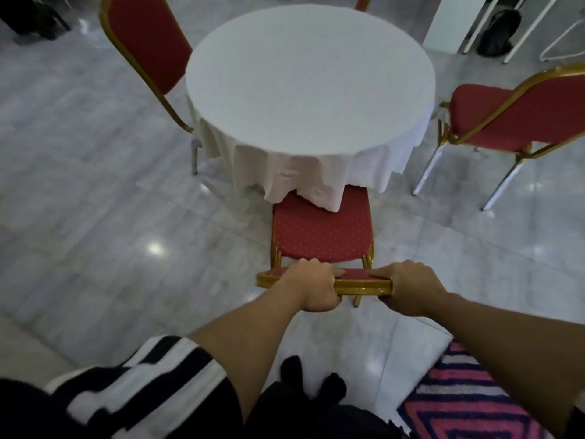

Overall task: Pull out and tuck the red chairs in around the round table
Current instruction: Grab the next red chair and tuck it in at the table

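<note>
A round table (310, 80) under a white cloth stands in the middle of the room. Right in front of me is a red chair (321, 232) with a gold frame, the front of its seat under the hanging cloth. My left hand (311, 285) and my right hand (410, 288) both grip the top of its backrest. A second red chair (148, 45) stands close against the table's left side. A third red chair (522, 118) stands apart from the table on the right. Part of another chair's back (362, 1) shows behind the table.
The floor (95, 201) is shiny pale marble. A pink and blue zigzag rug (474, 397) lies at the lower right by my feet. A black bag (498, 33) and white stand legs sit at the far right; dark furniture is at the far left.
</note>
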A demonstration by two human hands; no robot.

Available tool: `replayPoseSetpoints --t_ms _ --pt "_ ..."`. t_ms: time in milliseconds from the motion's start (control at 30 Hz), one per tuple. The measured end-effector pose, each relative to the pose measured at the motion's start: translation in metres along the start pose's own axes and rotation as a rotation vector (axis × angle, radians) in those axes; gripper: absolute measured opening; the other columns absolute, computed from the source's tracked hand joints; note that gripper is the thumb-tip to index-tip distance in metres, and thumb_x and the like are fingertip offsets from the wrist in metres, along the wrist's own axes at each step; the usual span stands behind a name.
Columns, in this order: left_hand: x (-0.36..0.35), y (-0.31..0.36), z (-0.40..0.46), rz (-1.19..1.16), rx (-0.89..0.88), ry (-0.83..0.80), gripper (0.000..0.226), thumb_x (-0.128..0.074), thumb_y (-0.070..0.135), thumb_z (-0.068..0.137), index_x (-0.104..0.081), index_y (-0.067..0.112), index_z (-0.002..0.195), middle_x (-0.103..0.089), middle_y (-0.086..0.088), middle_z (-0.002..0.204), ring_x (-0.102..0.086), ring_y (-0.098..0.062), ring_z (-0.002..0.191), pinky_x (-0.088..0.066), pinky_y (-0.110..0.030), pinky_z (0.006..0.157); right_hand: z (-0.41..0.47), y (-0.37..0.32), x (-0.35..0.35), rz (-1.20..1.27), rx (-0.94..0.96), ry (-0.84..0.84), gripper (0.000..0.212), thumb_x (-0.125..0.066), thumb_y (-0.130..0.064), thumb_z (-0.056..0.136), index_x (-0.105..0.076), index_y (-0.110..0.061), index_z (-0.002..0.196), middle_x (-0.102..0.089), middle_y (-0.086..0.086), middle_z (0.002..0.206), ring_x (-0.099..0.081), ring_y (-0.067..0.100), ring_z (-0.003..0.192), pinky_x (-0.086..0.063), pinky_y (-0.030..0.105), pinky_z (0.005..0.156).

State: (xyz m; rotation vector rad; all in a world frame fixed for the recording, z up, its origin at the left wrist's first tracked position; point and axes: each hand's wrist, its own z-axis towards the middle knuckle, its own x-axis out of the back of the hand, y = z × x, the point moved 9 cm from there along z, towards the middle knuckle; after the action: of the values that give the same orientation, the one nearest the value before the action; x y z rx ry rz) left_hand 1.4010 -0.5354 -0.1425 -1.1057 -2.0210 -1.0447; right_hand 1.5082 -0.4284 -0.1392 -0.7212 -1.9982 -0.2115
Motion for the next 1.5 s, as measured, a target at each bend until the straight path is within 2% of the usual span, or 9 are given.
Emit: replayPoseSetpoints --t_ms 167,333,533,667,833,1000,1233,1333,1500 --pt "0.024 -0.021 0.017 -0.025 0.014 0.015 0.052 -0.054 0.039 0.094 -0.056 0.030 0.145 -0.071 -0.009 0.118 -0.065 -0.033 0.108 -0.047 -0.043 0.098 0.031 -0.004 0.017 0.004 0.004 0.003 0.040 -0.066 -0.041 0.092 -0.064 -0.054 0.129 -0.075 -0.008 0.100 -0.071 0.022 0.089 -0.059 0.039 0.080" --pt "0.053 -0.049 0.044 -0.056 0.050 0.024 0.052 -0.053 0.043 0.088 -0.060 0.041 0.139 -0.062 0.002 0.086 -0.066 -0.031 0.098 -0.050 -0.045 0.099 0.069 -0.005 0.044 0.025 0.005 0.040 0.032 -0.066 -0.041 0.091 -0.069 -0.050 0.122 -0.074 -0.009 0.096 -0.070 0.022 0.088 -0.058 0.039 0.080" --pt "0.084 -0.075 0.081 -0.078 0.081 0.054 0.053 -0.052 0.050 0.082 -0.063 0.045 0.134 -0.060 0.010 0.075 -0.064 -0.025 0.081 -0.057 -0.044 0.088 0.118 0.003 0.080 0.009 0.042 0.077 0.036 -0.069 -0.039 0.090 -0.068 -0.052 0.123 -0.074 -0.012 0.093 -0.068 0.019 0.085 -0.059 0.038 0.077" --pt "0.088 -0.078 0.086 0.017 0.041 0.027 0.058 -0.053 0.052 0.088 -0.055 0.042 0.145 -0.074 0.001 0.098 -0.068 -0.026 0.091 -0.055 -0.043 0.091 0.128 0.006 0.079 -0.035 0.096 0.103 0.040 -0.070 -0.050 0.090 -0.066 -0.051 0.130 -0.077 -0.011 0.099 -0.071 0.018 0.087 -0.058 0.033 0.076" --pt "0.094 -0.073 0.084 0.033 -0.004 0.034 0.059 -0.054 0.053 0.091 -0.052 0.037 0.149 -0.075 0.001 0.105 -0.067 -0.024 0.095 -0.055 -0.043 0.092 0.132 0.007 0.077 -0.046 0.111 0.104 0.046 -0.066 -0.058 0.092 -0.061 -0.051 0.137 -0.077 -0.011 0.105 -0.073 0.018 0.091 -0.058 0.034 0.078" --pt "0.092 -0.074 0.084 0.013 -0.001 0.040 0.058 -0.054 0.055 0.091 -0.054 0.039 0.147 -0.049 0.014 0.071 -0.056 -0.020 0.078 -0.054 -0.041 0.089 0.132 0.011 0.074 -0.028 0.071 0.095 0.043 -0.071 -0.052 0.089 -0.064 -0.052 0.132 -0.076 -0.013 0.099 -0.071 0.017 0.089 -0.059 0.036 0.079" --pt "0.079 -0.077 0.085 -0.033 0.025 0.012 0.067 -0.049 0.080 0.081 -0.058 0.044 0.138 -0.071 0.003 0.100 -0.067 -0.027 0.097 -0.052 -0.044 0.090 0.125 0.010 0.069 0.032 0.025 0.067 0.038 -0.069 -0.042 0.088 -0.066 -0.053 0.124 -0.073 -0.015 0.099 -0.065 0.016 0.087 -0.054 0.035 0.075" --pt "0.077 -0.076 0.082 -0.038 0.060 -0.061 0.094 -0.039 0.097 0.074 -0.047 0.042 0.150 -0.068 -0.002 0.126 -0.063 -0.030 0.115 -0.047 -0.047 0.100 0.125 0.009 0.064 0.073 0.017 -0.031 0.036 -0.075 -0.042 0.084 -0.069 -0.044 0.120 -0.071 -0.013 0.097 -0.064 0.017 0.089 -0.054 0.036 0.077" --pt "0.091 -0.063 0.079 -0.030 0.057 -0.095 0.096 -0.027 0.097 0.077 -0.049 0.039 0.150 -0.063 -0.004 0.140 -0.060 -0.029 0.122 -0.045 -0.048 0.104 0.120 0.017 0.065 0.152 0.011 -0.125 0.052 -0.085 -0.054 0.076 -0.069 -0.028 0.119 -0.068 -0.006 0.100 -0.064 0.021 0.093 -0.054 0.040 0.084"
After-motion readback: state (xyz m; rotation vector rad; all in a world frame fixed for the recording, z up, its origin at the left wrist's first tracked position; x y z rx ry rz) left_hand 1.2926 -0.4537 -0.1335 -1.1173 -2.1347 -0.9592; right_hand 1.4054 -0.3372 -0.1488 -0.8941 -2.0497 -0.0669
